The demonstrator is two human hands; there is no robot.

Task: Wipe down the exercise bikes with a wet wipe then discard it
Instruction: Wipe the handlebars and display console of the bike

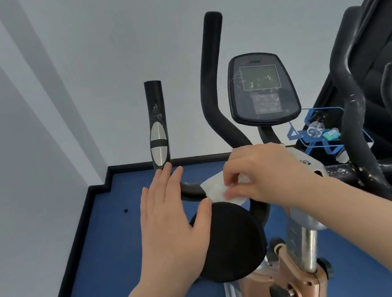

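Note:
An exercise bike stands before me, with a black console [261,90], tall black handlebars [214,80] and a round black pad [231,241] low in the middle. My right hand [261,173] pinches a white wet wipe [218,188] just above the pad, over the curved black bar. My left hand [168,220] is flat with fingers spread, its thumb touching the pad's left edge and its fingertips close to the left grip [159,138] with silver sensor plates.
A second black bike [376,118] crowds the right side. A blue wire holder [317,133] between the bikes carries a clear bottle and a small teal pack. White walls close the corner at left; blue floor [116,234] lies below.

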